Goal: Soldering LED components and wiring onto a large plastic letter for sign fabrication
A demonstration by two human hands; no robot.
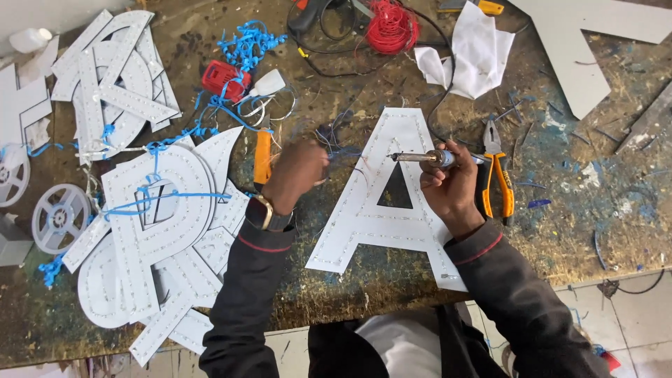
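Note:
A white letter-shaped panel (364, 217) studded with small lights lies flat on the worn workbench (574, 210) in front of me. My right hand (451, 185) grips a soldering iron (420, 158) whose tip points left over the panel's top. My left hand (297, 171) hovers by the panel's upper left edge, fingers pinched on thin wires (339, 150). A watch sits on that wrist.
Orange-handled pliers (498, 175) lie right of my right hand. A stack of white letter panels tied with blue string (157, 231) fills the left. Empty reels (59, 217), a red wire coil (392, 28), a white cloth (476, 52) and an orange knife (262, 157) lie around.

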